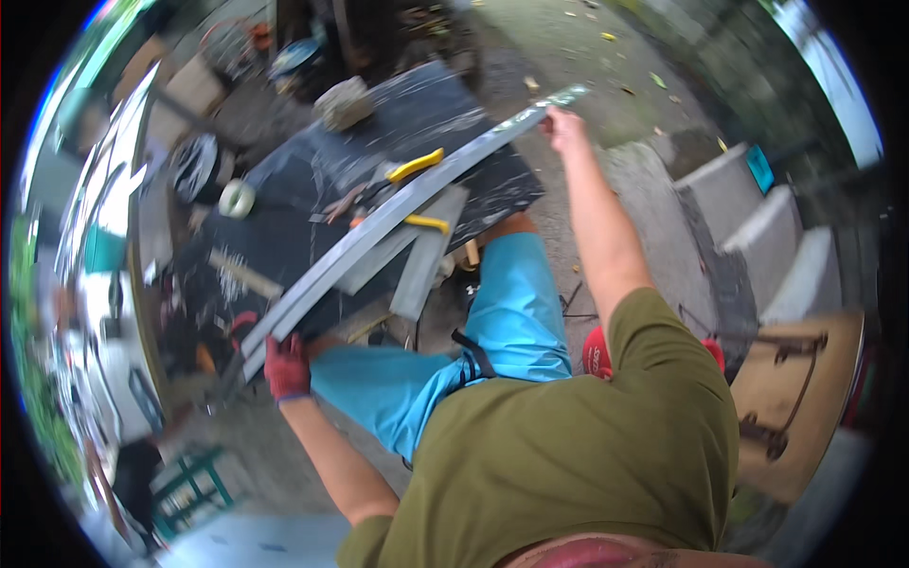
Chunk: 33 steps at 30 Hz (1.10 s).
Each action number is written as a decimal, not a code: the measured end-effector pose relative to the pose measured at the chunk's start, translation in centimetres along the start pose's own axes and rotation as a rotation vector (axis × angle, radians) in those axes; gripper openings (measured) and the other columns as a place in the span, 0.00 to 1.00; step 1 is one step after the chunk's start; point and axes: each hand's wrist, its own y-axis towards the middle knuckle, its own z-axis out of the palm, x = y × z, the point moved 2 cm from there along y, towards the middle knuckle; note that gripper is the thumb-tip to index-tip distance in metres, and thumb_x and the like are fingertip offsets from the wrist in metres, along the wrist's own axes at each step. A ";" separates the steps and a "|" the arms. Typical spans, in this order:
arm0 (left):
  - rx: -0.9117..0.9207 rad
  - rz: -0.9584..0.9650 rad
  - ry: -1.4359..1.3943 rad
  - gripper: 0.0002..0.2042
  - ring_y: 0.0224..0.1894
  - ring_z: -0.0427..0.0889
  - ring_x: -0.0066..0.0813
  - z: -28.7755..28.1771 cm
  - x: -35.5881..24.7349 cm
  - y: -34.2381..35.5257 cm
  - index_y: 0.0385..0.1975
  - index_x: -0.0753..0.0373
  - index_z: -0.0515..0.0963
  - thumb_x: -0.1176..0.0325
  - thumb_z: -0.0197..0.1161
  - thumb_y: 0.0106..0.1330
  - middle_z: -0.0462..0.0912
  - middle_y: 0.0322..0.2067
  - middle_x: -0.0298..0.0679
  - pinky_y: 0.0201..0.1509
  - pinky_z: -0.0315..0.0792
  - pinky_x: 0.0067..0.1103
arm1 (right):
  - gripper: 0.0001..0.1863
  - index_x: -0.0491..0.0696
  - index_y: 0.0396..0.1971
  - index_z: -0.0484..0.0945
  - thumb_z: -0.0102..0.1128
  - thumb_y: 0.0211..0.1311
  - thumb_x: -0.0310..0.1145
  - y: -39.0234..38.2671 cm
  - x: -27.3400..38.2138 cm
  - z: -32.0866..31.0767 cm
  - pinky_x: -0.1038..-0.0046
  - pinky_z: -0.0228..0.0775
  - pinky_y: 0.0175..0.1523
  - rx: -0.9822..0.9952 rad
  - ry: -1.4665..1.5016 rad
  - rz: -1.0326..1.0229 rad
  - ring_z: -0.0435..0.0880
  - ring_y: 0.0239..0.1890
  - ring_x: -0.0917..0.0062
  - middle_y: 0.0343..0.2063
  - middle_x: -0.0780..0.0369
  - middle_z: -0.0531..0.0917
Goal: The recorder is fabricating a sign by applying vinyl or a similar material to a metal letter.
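Note:
A long grey metal channel slants across the table, its far end to the right and its near end to the left. My left hand, in a red glove, is closed on the near end. Bare, my right hand grips the channel close to its far end. Under the channel lies a yellow-handled hand tool, partly covered; its kind is unclear. Two shorter flat grey metal pieces rest beside it, near my knees. The black, white-veined tabletop is beneath all this.
A rough stone sits at the table's far edge. A pale tape roll is on the left, near a black bucket. A tan board with metal fittings stands right. A white vehicle is far left, above a green stool.

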 end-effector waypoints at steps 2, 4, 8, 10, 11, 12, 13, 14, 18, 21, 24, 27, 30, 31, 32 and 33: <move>-0.177 -0.235 -0.436 0.21 0.47 0.83 0.35 6.6 -2.3 0.5 0.55 0.60 0.76 0.49 0.62 0.76 0.85 0.49 0.41 0.45 0.83 0.23 | 0.08 0.46 0.43 0.80 0.69 0.70 0.31 -1.6 1.6 -2.7 0.69 0.82 0.31 -0.140 0.040 -0.023 0.91 0.31 0.70 0.35 0.60 0.90; -0.312 -0.344 -0.501 0.21 0.44 0.83 0.32 7.7 -3.4 0.8 0.51 0.59 0.78 0.45 0.63 0.75 0.85 0.47 0.39 0.36 0.82 0.21 | 0.11 0.45 0.46 0.78 0.70 0.69 0.30 -2.3 2.6 -2.9 0.71 0.78 0.29 -0.155 0.002 -0.038 0.91 0.31 0.71 0.36 0.60 0.90; -0.414 -0.367 -0.461 0.21 0.42 0.83 0.31 7.9 -4.1 0.4 0.51 0.57 0.78 0.46 0.66 0.73 0.85 0.44 0.37 0.35 0.82 0.20 | 0.10 0.46 0.44 0.79 0.71 0.69 0.30 -2.5 2.4 -2.6 0.73 0.76 0.30 -0.208 -0.023 -0.052 0.91 0.31 0.71 0.36 0.61 0.89; -0.391 -0.352 -0.435 0.22 0.42 0.83 0.31 7.9 -4.3 0.4 0.52 0.57 0.78 0.45 0.67 0.73 0.85 0.44 0.36 0.35 0.81 0.20 | 0.10 0.46 0.44 0.79 0.71 0.68 0.30 -2.4 2.1 -2.4 0.73 0.77 0.31 -0.215 -0.038 -0.044 0.91 0.32 0.71 0.36 0.62 0.89; -0.406 -0.359 -0.439 0.21 0.43 0.83 0.31 8.1 -4.4 0.3 0.51 0.56 0.78 0.45 0.67 0.73 0.85 0.44 0.36 0.34 0.81 0.20 | 0.10 0.46 0.44 0.79 0.71 0.68 0.30 -2.4 2.1 -2.6 0.73 0.76 0.31 -0.208 -0.035 -0.048 0.91 0.32 0.71 0.36 0.62 0.90; -0.420 -0.366 -0.444 0.21 0.43 0.83 0.30 8.4 -4.4 0.4 0.51 0.56 0.78 0.45 0.67 0.72 0.85 0.45 0.36 0.33 0.81 0.20 | 0.10 0.47 0.44 0.79 0.71 0.68 0.30 -2.4 2.2 -2.8 0.73 0.76 0.31 -0.203 -0.032 -0.053 0.91 0.32 0.72 0.36 0.62 0.90; -0.424 -0.363 -0.443 0.21 0.43 0.83 0.30 8.3 -4.4 0.4 0.51 0.56 0.78 0.45 0.67 0.72 0.85 0.45 0.36 0.33 0.81 0.20 | 0.10 0.47 0.44 0.79 0.71 0.68 0.30 -2.2 2.2 -2.9 0.73 0.76 0.31 -0.199 -0.030 -0.049 0.91 0.32 0.72 0.36 0.62 0.90; -0.399 -0.366 -0.440 0.22 0.44 0.82 0.31 8.3 -4.3 0.5 0.54 0.57 0.77 0.47 0.66 0.73 0.84 0.46 0.37 0.36 0.81 0.20 | 0.10 0.47 0.43 0.79 0.71 0.68 0.30 -2.1 2.3 -3.2 0.73 0.76 0.30 -0.201 -0.031 -0.046 0.91 0.32 0.72 0.35 0.62 0.90; -0.121 -0.080 -0.291 0.24 0.52 0.82 0.38 4.3 -1.6 -0.1 0.65 0.61 0.69 0.50 0.58 0.80 0.82 0.55 0.43 0.50 0.81 0.22 | 0.08 0.49 0.39 0.81 0.72 0.67 0.32 -2.7 1.9 -1.4 0.76 0.73 0.27 -0.115 0.011 -0.003 0.89 0.29 0.77 0.31 0.64 0.88; -0.003 0.213 0.723 0.27 0.64 0.77 0.50 4.8 -1.3 -0.3 0.71 0.61 0.63 0.48 0.47 0.84 0.77 0.64 0.53 0.60 0.77 0.30 | 0.08 0.51 0.36 0.82 0.74 0.65 0.34 -1.5 2.7 -3.3 0.76 0.71 0.26 -0.073 -0.080 -0.006 0.81 0.24 0.80 0.26 0.66 0.85; -0.174 -0.037 -0.019 0.19 0.54 0.87 0.44 9.0 -4.2 -1.5 0.59 0.71 0.71 0.68 0.65 0.74 0.88 0.53 0.50 0.61 0.77 0.29 | 0.09 0.56 0.30 0.79 0.74 0.66 0.35 0.1 2.5 -5.0 0.77 0.69 0.26 -0.054 -0.061 0.054 0.78 0.24 0.82 0.23 0.70 0.79; -0.343 -0.271 -0.402 0.24 0.52 0.85 0.48 11.2 -6.8 -2.7 0.63 0.63 0.73 0.48 0.50 0.82 0.85 0.54 0.52 0.51 0.81 0.33 | 0.10 0.53 0.34 0.78 0.73 0.66 0.34 3.4 1.2 -6.0 0.78 0.66 0.28 0.008 -0.010 0.136 0.75 0.28 0.81 0.27 0.69 0.76; -0.332 -0.266 -0.481 0.25 0.38 0.90 0.49 12.6 -6.1 -1.3 0.58 0.64 0.73 0.46 0.51 0.82 0.87 0.46 0.53 0.37 0.87 0.35 | 0.05 0.53 0.40 0.81 0.65 0.74 0.37 9.4 4.5 -11.3 0.77 0.69 0.31 0.065 -0.054 0.153 0.79 0.31 0.80 0.30 0.68 0.81; -0.255 -0.263 -0.523 0.25 0.36 0.90 0.48 14.5 -6.0 0.1 0.58 0.65 0.73 0.46 0.51 0.82 0.87 0.45 0.53 0.35 0.87 0.35 | 0.07 0.52 0.43 0.83 0.65 0.74 0.38 10.8 10.1 -15.3 0.76 0.73 0.33 0.049 -0.086 0.072 0.81 0.31 0.79 0.31 0.67 0.84; -0.263 -0.259 -0.510 0.25 0.34 0.90 0.47 14.2 -6.3 -0.2 0.57 0.65 0.74 0.45 0.50 0.82 0.88 0.43 0.53 0.32 0.87 0.34 | 0.08 0.50 0.42 0.83 0.65 0.75 0.39 11.2 8.1 -14.7 0.75 0.76 0.35 0.004 -0.080 0.093 0.82 0.32 0.78 0.32 0.66 0.86; -0.298 -0.302 -0.526 0.24 0.35 0.90 0.46 13.2 -6.1 -1.1 0.57 0.63 0.74 0.46 0.52 0.81 0.88 0.43 0.51 0.31 0.85 0.34 | 0.10 0.50 0.42 0.84 0.66 0.74 0.40 11.4 6.0 -13.4 0.74 0.78 0.36 0.038 -0.075 0.100 0.83 0.32 0.77 0.33 0.64 0.88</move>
